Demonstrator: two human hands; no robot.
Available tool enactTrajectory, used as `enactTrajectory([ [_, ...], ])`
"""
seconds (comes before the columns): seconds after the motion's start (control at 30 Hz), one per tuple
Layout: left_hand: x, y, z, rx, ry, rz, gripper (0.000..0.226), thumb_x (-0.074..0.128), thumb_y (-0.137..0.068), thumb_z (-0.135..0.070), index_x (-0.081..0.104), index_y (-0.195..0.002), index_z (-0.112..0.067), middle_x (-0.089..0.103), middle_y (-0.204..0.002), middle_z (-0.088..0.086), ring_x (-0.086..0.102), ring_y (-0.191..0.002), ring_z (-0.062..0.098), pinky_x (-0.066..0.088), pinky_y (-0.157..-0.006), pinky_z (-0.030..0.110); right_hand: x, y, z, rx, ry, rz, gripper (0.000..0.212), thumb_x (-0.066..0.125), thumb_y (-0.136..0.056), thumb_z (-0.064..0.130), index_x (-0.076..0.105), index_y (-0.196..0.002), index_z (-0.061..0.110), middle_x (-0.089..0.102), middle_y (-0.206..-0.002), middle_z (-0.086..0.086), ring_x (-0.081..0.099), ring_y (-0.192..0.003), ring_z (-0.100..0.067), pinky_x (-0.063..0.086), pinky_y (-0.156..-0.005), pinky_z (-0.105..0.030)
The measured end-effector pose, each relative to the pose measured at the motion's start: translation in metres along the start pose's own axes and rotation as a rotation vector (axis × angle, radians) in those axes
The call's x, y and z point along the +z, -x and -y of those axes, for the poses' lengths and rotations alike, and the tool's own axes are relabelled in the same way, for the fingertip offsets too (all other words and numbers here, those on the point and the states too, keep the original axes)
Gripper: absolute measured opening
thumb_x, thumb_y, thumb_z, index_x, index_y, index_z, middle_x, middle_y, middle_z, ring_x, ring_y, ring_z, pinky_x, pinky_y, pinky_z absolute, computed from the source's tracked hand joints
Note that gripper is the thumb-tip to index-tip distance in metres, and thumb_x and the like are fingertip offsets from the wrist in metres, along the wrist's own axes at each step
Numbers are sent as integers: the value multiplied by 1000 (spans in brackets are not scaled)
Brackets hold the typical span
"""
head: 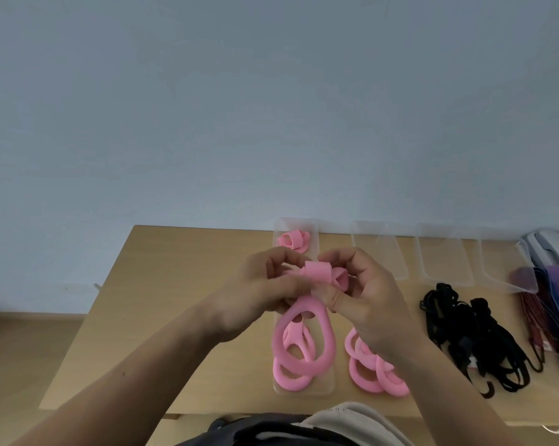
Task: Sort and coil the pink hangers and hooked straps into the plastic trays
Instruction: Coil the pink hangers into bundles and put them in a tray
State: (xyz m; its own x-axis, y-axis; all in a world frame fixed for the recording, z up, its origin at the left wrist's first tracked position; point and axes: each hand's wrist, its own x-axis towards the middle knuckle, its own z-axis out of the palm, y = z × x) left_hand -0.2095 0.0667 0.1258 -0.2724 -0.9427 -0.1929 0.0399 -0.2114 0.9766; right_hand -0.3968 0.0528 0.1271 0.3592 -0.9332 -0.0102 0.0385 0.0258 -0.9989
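One grip, left hand [265, 284]: pinching half-wound pink hanger [320, 273] above first tray [323, 388].
Rolled coil [292, 241]: done, at tray's far end.
Right hand [365, 294]: curled round same hanger's wound end.
Loose pink loops [374, 375]: uncoiled, soft, flat, rubbery-looking.
Clear trays [445, 255]: three, thin plastic, unfilled.
Black hooked straps [474, 333]: tangled, unsorted.

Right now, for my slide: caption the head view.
Left hand and right hand coil a pink strap over a tray.
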Motion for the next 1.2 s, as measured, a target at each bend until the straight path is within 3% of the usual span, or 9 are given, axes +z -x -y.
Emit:
enactTrajectory([
  [0.07,1,0,-1,-11,23,-14,47,73,-76,-33,61,-110,-4,67,-89,23,67,-74,34,54,-71,45,-1,1,-1,-8,7,21,33,70,-80,-8,60,-107,8,72,-89,2,71,-83,-16,57,-69,-24],
  [0.23,4,0,1,23,35,-43,35,71,-81,-19,60,-111,-4,68,-98,29,68,-79,41,55,-75,52,-5,2,-3,-4,-20,52,36,73,-81,-1,59,-112,9,73,-97,-6,72,-90,-24,58,-74,-28],
  [0.4,3,1,2,82,5,-64,33,74,-79,-7,61,-108,-3,65,-101,29,70,-77,35,57,-73,46,-5,-1,-1,65,11,-14,27,68,-83,35,68,-99,13,68,-77,-7,63,-64,-22,53,-58,-27],
  [0.5,3,2,3,72,25,-66,40,77,-78,-2,57,-112,-5,66,-100,22,71,-77,34,58,-72,38,-4,0,0,57,52,21,28,70,-78,30,66,-99,12,74,-79,-5,72,-69,-21,56,-59,-26],
  [0.6,4,3,5,-8,88,-75,51,78,-73,-3,53,-117,-9,64,-104,20,71,-82,39,57,-73,36,-4,2,0,-10,46,15,19,73,-81,9,64,-98,7,73,-79,0,72,-72,-17,55,-62,-21],
  [0.8,4,8,0,-100,119,90,24,67,-80,-23,72,-100,-11,65,-106,29,68,-84,33,57,-82,41,-5,4,-2,-68,142,-16,31,78,-76,-2,63,-98,14,66,-88,-13,66,-78,-25,57,-71,-29],
  [0.97,5,9,-2,-145,118,67,27,67,-85,-34,74,-92,-9,71,-89,19,69,-81,31,57,-72,35,-3,6,-8,-102,206,40,36,81,-71,6,65,-96,27,64,-83,13,61,-73,-5,50,-68,-19],
  [1.1,5,8,0,-109,145,6,20,74,-79,-23,73,-92,-8,72,-86,16,69,-75,26,56,-65,32,-6,6,-9,-77,252,32,39,82,-65,23,63,-97,35,64,-90,9,62,-79,-13,54,-73,-30],
  [1.2,6,8,2,-72,156,-63,34,78,-73,-12,62,-102,-3,71,-86,14,69,-73,28,55,-62,32,-8,5,-7,-43,164,60,47,81,-65,29,62,-108,32,66,-98,4,64,-90,-21,57,-79,-36],
])
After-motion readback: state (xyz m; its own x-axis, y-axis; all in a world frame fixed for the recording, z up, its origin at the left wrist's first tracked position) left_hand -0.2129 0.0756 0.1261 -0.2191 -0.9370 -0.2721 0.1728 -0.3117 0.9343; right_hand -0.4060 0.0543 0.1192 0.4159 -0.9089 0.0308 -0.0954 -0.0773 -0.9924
